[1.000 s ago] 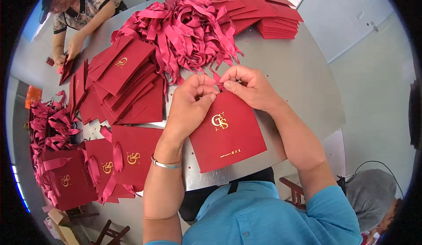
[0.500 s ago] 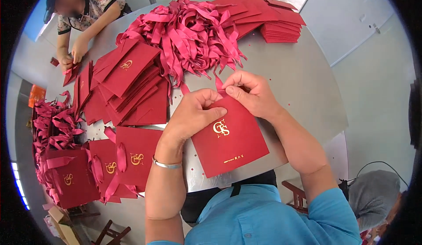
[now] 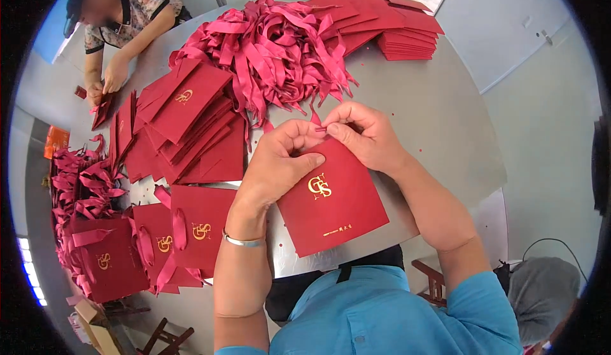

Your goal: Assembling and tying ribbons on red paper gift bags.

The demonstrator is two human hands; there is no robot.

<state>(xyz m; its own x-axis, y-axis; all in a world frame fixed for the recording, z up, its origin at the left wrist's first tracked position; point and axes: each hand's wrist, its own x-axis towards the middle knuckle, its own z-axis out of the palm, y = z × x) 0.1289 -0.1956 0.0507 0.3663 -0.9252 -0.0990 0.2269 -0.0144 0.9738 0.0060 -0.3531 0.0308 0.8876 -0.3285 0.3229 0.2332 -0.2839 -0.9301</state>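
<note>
Both hands on one flat red card [image 3: 331, 199] with a gold emblem, lying on the grey table [image 3: 439, 119] straight in front of me, bottom corner over the near edge. My left hand [image 3: 280, 164] presses on its top left part, thumb flat on the face, fingers curled over the upper rim. My right hand [image 3: 366, 135] is at the top edge, thumb and forefinger pinched shut on a short end of red ribbon [image 3: 320, 128] that shows between the two hands.

Change over the last second: the card has turned a little and slid toward me; my hands have closed in, so the gap between them is nearly gone. Judgement: the ribbon end is now at the card's top edge, being fitted there.

Loose ribbon pile [image 3: 280, 56] lies just beyond my hands. Plain cards are fanned to the left [image 3: 184, 126]; ribboned ones sit near left [image 3: 191, 228]. Another person's hands [image 3: 105, 81] work far left.
</note>
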